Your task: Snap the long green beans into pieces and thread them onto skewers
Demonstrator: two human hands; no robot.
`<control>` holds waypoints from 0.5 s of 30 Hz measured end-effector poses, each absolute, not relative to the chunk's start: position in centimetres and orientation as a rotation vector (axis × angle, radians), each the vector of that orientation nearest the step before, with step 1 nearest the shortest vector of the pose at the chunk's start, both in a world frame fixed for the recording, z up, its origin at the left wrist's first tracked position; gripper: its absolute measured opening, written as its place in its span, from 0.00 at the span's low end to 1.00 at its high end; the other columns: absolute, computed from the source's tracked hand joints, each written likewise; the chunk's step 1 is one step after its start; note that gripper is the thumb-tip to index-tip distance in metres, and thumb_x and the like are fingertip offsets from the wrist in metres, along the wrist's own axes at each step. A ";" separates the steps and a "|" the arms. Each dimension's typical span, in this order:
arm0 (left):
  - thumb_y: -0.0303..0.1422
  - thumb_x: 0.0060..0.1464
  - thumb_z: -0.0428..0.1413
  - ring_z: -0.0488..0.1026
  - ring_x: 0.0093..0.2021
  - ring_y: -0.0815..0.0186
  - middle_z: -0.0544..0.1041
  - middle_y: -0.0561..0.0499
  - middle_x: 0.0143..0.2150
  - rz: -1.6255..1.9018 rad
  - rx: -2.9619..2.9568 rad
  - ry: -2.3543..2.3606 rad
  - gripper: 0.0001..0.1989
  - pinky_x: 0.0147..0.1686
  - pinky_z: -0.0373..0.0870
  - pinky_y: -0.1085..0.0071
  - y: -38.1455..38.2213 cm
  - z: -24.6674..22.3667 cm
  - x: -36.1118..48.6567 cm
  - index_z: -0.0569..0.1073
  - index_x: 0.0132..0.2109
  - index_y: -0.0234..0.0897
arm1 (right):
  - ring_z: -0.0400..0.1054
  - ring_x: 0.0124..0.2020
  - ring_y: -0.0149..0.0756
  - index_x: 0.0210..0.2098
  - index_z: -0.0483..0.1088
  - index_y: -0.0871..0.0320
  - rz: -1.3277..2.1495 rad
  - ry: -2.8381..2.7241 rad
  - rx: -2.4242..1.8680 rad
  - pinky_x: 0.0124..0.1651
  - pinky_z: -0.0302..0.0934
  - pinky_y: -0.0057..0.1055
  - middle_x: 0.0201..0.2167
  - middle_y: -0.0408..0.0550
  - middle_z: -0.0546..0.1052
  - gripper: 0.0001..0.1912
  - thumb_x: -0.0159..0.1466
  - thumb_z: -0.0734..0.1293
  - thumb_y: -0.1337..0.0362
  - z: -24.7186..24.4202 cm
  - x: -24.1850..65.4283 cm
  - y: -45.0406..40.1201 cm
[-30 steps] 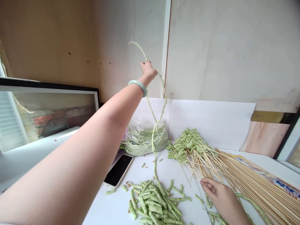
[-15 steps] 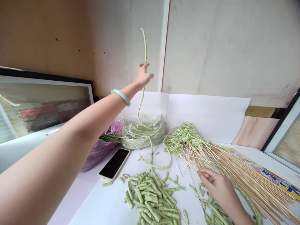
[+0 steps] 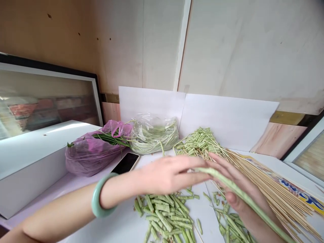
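A long green bean [image 3: 243,194] stretches from the middle of the view to the lower right. Its end lies at the fingertips of my left hand [image 3: 167,173], which grips it with the fingers nearly straight. My right hand [image 3: 249,184] is beside it, fingers stretched out and thumb apart, with the bean crossing in front of the palm. The fingertips of both hands overlap, so their exact contact is hidden. Cut bean pieces [image 3: 167,216] are heaped below my left hand. More bean pieces [image 3: 233,226] lie partly behind my right wrist.
A clear plastic bag [image 3: 154,135] of long beans stands at the back. Left of it are a purple bag [image 3: 93,155] with green stalks and a phone [image 3: 125,162]. Skewered bean pieces [image 3: 199,140] and bare bamboo skewers [image 3: 268,182] lie at right, by a printed packet [image 3: 296,189].
My left hand has come down from high over the clear bag to my right hand, drawing out the long bean. My right hand has risen from the skewers, its fingers now stretched.
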State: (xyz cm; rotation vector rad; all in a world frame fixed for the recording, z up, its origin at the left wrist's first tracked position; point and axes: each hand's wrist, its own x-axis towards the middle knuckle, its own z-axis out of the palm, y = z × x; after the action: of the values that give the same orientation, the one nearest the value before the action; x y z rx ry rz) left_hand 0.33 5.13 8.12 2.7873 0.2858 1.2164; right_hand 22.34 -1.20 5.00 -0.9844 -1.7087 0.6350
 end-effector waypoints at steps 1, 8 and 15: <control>0.34 0.66 0.45 0.75 0.40 0.71 0.75 0.50 0.47 1.035 2.783 0.353 0.15 0.37 0.74 0.79 4.2 7.4 0.4 0.64 0.57 0.40 | 0.71 0.53 0.51 0.61 0.63 0.48 0.634 -1.718 -0.913 0.47 0.72 0.38 0.53 0.54 0.75 0.32 0.60 0.68 0.46 5.4 21.7 -1.4; 0.33 0.67 0.42 0.75 0.39 0.68 0.73 0.45 0.52 0.661 2.955 0.460 0.16 0.36 0.73 0.75 2.5 3.4 -0.7 0.67 0.56 0.38 | 0.76 0.31 0.32 0.31 0.75 0.49 0.752 -1.340 -0.689 0.42 0.72 0.26 0.24 0.41 0.78 0.16 0.68 0.61 0.51 6.1 19.3 -2.2; 0.31 0.56 0.54 0.75 0.46 0.67 0.70 0.51 0.56 0.614 2.982 0.361 0.21 0.46 0.71 0.76 2.5 0.8 -2.5 0.67 0.57 0.47 | 0.35 0.10 0.26 0.21 0.64 0.51 0.891 -1.105 -0.720 0.12 0.46 0.27 0.09 0.33 0.43 0.21 0.66 0.61 0.48 7.6 21.3 -1.4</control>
State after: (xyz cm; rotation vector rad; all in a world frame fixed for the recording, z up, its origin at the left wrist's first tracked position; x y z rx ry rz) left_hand -2.49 2.50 0.76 2.9825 0.3613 0.6143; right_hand 21.27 -1.38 7.55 -0.7195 -1.1051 0.8907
